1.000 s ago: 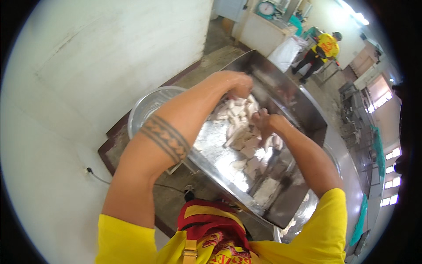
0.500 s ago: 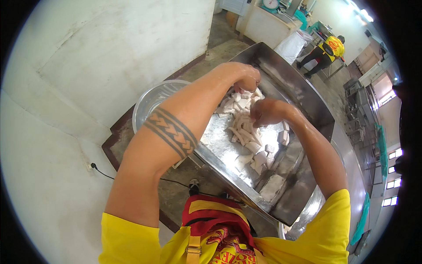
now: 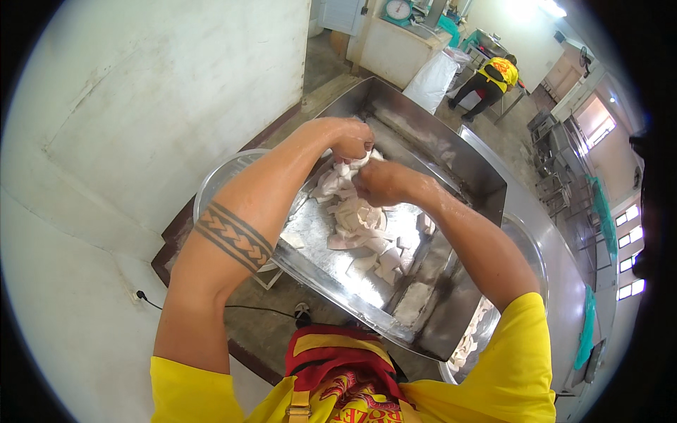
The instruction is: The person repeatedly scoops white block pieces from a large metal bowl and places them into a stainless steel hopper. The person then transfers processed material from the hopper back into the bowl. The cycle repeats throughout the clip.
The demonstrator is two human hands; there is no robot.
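Observation:
A heap of pale, white-coated strips and chunks (image 3: 356,215) lies in a deep metal tray (image 3: 430,130) in front of me; their exact kind I cannot make out. At the far end of the heap my left hand (image 3: 352,141) is closed on white pieces, which show below its fingers. Close beside it, to the right and slightly nearer, my right hand (image 3: 381,185) has its fingers curled into the heap. What that hand grips is hidden behind its knuckles. Several loose chunks (image 3: 388,264) lie toward the tray's near side.
A clear round basin (image 3: 211,180) is left of the tray, partly behind my left arm. Another basin (image 3: 539,264) with white pieces stands at the right. A wall (image 3: 141,106) bounds the left. A person in yellow (image 3: 497,72) bends over a table farther back.
My hands have come closer together at the heap's far end, the right one moving toward the left. The view has shifted, and the heap's pieces lie differently.

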